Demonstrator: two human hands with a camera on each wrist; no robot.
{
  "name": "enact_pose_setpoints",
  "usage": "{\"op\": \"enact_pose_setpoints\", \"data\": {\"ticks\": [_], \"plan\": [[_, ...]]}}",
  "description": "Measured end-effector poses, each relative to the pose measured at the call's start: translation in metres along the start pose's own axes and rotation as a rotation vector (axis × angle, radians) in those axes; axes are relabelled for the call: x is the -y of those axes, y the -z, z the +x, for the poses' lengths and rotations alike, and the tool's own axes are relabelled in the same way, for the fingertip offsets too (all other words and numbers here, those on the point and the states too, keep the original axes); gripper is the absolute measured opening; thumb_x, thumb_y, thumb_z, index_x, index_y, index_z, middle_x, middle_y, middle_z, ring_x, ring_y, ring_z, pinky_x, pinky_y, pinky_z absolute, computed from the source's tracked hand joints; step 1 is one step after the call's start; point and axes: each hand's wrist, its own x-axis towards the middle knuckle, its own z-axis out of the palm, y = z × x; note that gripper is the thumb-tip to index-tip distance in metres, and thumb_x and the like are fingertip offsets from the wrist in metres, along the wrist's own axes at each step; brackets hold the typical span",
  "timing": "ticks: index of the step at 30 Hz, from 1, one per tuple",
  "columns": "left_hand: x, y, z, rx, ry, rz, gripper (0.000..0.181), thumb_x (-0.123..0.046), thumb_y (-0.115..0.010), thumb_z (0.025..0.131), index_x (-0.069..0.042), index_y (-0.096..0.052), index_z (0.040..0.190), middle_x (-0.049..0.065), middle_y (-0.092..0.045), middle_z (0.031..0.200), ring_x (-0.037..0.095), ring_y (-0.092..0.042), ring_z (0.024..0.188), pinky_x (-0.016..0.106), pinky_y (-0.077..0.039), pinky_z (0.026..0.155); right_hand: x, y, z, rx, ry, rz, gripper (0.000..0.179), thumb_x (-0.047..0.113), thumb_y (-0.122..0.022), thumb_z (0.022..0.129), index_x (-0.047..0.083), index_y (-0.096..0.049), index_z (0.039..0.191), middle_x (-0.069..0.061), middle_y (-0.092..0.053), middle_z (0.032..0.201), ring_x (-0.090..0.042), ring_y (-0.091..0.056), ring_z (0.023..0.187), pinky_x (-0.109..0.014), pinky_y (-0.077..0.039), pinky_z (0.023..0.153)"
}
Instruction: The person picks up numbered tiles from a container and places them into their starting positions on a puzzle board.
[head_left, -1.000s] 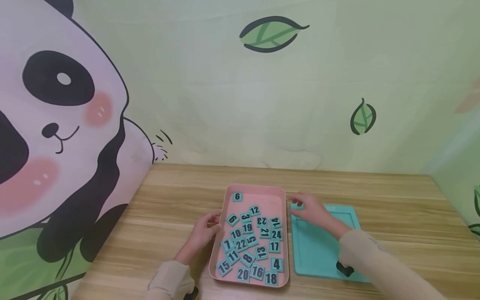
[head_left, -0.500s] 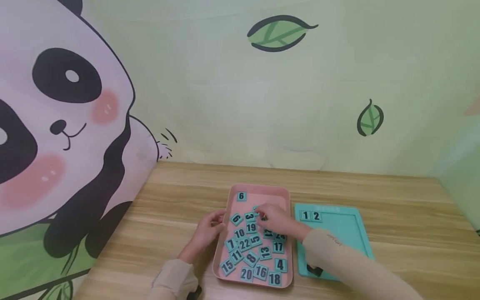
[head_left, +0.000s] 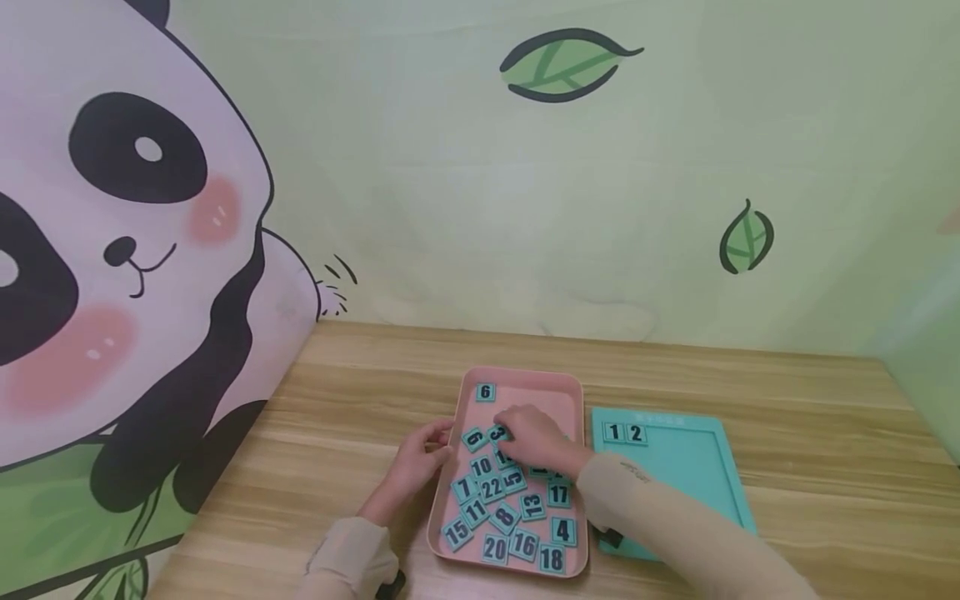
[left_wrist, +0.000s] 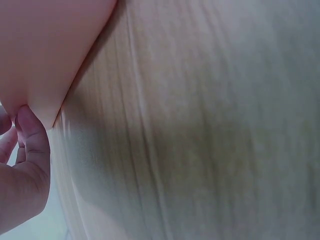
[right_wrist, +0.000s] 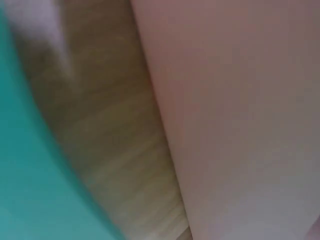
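A pink tray (head_left: pixel 536 397) holds several teal number tiles, loosely scattered. My left hand (head_left: pixel 414 462) grips the tray's left side; in the left wrist view its thumb (left_wrist: pixel 32 130) presses the tray wall (left_wrist: pixel 50 50). Inside the tray, my right hand (head_left: pixel 538 440) reaches over the tiles with its fingertips at the tile marked 3 (head_left: pixel 496 432). Whether they pinch that tile is hidden. The right wrist view shows only the tray's outer wall (right_wrist: pixel 235 115) and the teal board's edge (right_wrist: pixel 35 165), with no fingers plainly visible.
Right of the tray lies the teal board (head_left: pixel 678 471), with tile 1 (head_left: pixel 615 432) and tile 2 (head_left: pixel 636 433) side by side at its top left. My right forearm (head_left: pixel 675 517) crosses the board. A wooden table (head_left: pixel 360 367) meets a panda-printed backdrop (head_left: pixel 420 208).
My right hand has moved left from the board's top left corner into the tray, over to tile 3, uncovering tiles 1 and 2. My left hand stays on the tray's side.
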Motion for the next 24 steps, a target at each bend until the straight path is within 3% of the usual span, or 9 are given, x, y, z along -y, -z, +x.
{"op": "enact_pose_setpoints", "data": {"ticks": [4,10,19,24], "plan": [[-0.0002,-0.0004,-0.0005,-0.003,-0.007,0.006,0.037,0.001,-0.050,0.085,-0.005,-0.050,0.122,0.014,-0.051,0.102,0.021,-0.052,0.089,0.029,-0.049,0.069,0.0005,-0.0039,0.0029,-0.017,-0.001,-0.037,0.031,0.023,-0.058,0.081,0.014,-0.059,0.111,0.003,-0.062,0.096,-0.011,-0.048,0.086,-0.033,-0.042,0.084],[-0.0009,-0.0018,-0.0017,-0.001,-0.003,-0.003,0.037,0.001,-0.050,0.085,-0.005,-0.051,0.121,0.014,-0.051,0.102,0.020,-0.052,0.088,0.027,-0.049,0.067,0.0014,-0.0097,0.0066,-0.031,-0.008,-0.119,0.032,0.029,-0.058,0.082,0.014,-0.060,0.110,0.003,-0.060,0.097,-0.012,-0.043,0.083,-0.028,-0.039,0.073],[-0.0006,-0.0022,-0.0019,-0.008,-0.025,-0.015,0.037,0.003,-0.049,0.084,-0.002,-0.050,0.121,0.015,-0.050,0.100,0.020,-0.051,0.085,0.027,-0.048,0.063,-0.0001,-0.0085,0.0091,-0.067,-0.014,-0.162,0.023,0.028,-0.060,0.079,0.015,-0.064,0.099,0.004,-0.050,0.079,-0.013,-0.040,0.073,-0.026,-0.036,0.064],[0.0000,-0.0018,-0.0019,-0.015,-0.017,-0.003,0.038,0.001,-0.050,0.084,-0.002,-0.050,0.122,0.015,-0.051,0.101,0.020,-0.052,0.088,0.028,-0.049,0.069,-0.0036,-0.0038,0.0087,-0.043,-0.009,-0.163,0.025,0.027,-0.061,0.078,0.016,-0.065,0.100,0.004,-0.054,0.081,-0.013,-0.041,0.074,-0.027,-0.036,0.065]]}}
